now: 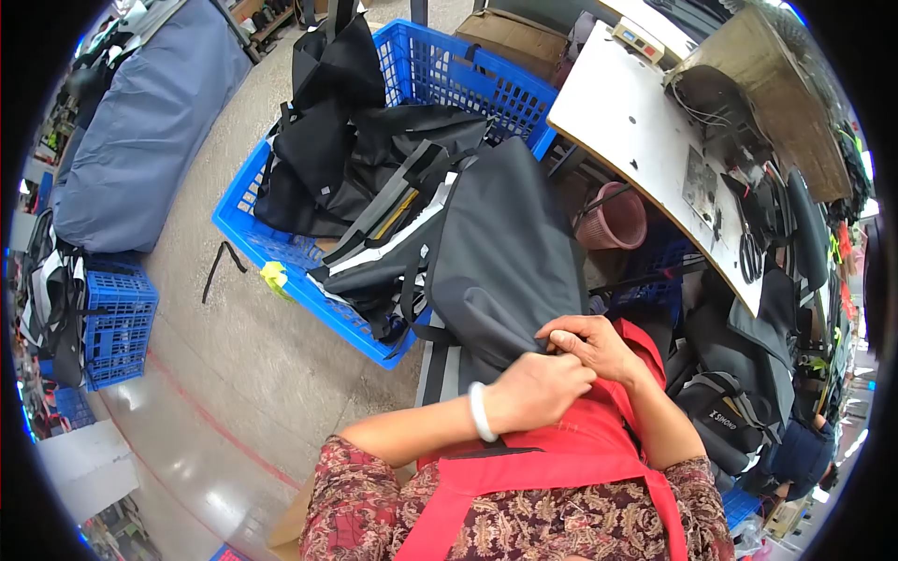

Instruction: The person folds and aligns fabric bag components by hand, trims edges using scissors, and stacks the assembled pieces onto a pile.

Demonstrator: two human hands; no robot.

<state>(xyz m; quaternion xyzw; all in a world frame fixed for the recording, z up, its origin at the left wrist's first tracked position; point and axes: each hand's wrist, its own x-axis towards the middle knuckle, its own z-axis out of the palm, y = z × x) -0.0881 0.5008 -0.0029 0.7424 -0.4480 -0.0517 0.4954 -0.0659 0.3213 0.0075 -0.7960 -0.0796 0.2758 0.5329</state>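
A large black fabric piece (510, 234) is draped from the blue crate down toward my lap. My left hand (543, 388), with a white bracelet (481, 411) at the wrist, is closed at the lower edge of this fabric. Close beside it, my right hand (599, 348) has its fingers curled on the same edge, thumb pressed in. Whatever lies inside the left fist is hidden. Under both hands is a red apron (580, 425).
A blue crate (281, 257) holds black fabric parts and straps. At right, a white worktable (622, 122) carries a dark machine and scissors (751, 254). A pink bin (613, 220) stands beneath its edge. Another blue crate (122, 323) and a grey-blue covered stack (140, 140) stand left.
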